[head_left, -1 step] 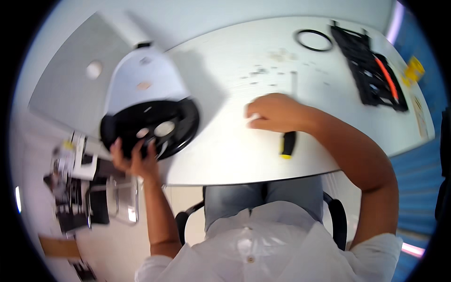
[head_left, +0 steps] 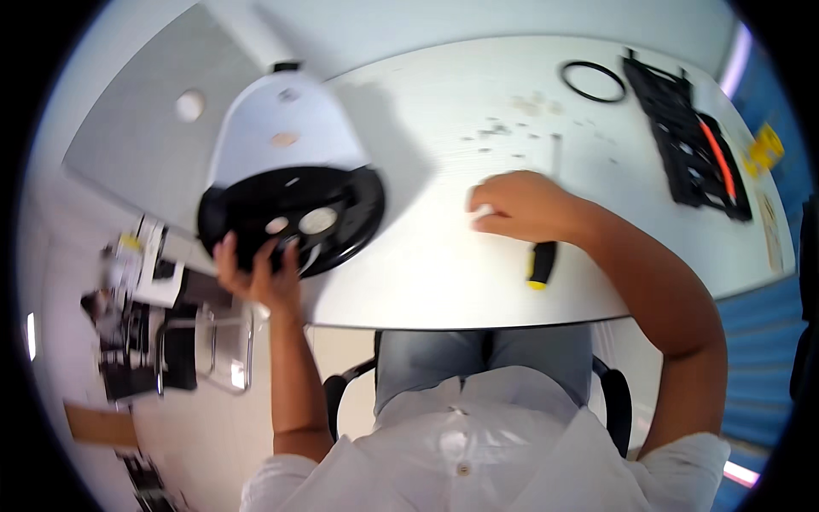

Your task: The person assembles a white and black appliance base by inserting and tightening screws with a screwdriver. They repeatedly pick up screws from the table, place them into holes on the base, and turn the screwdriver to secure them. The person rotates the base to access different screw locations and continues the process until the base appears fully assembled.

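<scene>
On the left of the table stands an appliance with a white tapered body and a round black base part, with a round pale disc inside it. My left hand is at the near rim of the black part, its blurred fingers bent and apart; whether they press on it I cannot tell. Over the middle of a screwdriver with a black and yellow handle lies my right hand. Its thumb and forefinger curve leftward with a gap between them; the other fingers are hidden.
Several small dark screws and pale bits lie scattered beyond my right hand. Farther right are a black ring, a black tool case with an orange tool, and a yellow object. A grey board is at the left.
The table and everything on it sit slightly farther right in the view. Both hands keep their places beside the appliance and over the screwdriver.
</scene>
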Tool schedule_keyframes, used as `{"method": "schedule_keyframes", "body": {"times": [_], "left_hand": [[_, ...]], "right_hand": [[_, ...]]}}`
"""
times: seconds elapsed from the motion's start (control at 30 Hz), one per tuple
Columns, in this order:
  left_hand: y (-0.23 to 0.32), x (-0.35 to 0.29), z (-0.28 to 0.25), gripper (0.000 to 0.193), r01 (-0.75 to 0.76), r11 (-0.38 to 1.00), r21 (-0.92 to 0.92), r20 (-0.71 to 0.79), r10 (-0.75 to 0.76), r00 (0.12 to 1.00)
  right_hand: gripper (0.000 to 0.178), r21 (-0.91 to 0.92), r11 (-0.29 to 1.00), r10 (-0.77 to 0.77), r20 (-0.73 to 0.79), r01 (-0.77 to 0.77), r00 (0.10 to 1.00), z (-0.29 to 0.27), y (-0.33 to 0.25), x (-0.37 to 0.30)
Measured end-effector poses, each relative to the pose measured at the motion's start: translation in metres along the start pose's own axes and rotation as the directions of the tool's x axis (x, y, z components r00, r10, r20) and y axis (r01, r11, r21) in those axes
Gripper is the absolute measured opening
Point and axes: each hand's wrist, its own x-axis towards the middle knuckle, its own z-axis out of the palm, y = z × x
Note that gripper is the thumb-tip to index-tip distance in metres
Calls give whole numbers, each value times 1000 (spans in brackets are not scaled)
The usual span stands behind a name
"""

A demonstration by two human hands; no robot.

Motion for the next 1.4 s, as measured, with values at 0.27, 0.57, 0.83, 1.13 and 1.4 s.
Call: {"method": "schedule_keyframes", "body": {"times": [0.27,0.57,0.83,1.13,1.4], "left_hand": [[4,0,-5,25,57,998,-20,4,-57,998],[3,-1,-4,27,79,996,-31,3,-79,997],[4,-1,-4,26,77,996,-35,-3,-77,997],[4,-3,-5,27,99,994,-40,4,-99,995],[4,-3,-5,27,94,995,-38,1,-94,996]], "right_hand": [[23,-3,988,155,83,-155,984,-9,-22,4],[23,20,988,149,68,-151,986,-7,-20,6],[23,36,988,145,64,-147,987,-7,-19,6],[21,52,983,172,73,-176,982,-7,-19,7],[21,66,986,153,60,-156,986,-6,-17,7]]}}
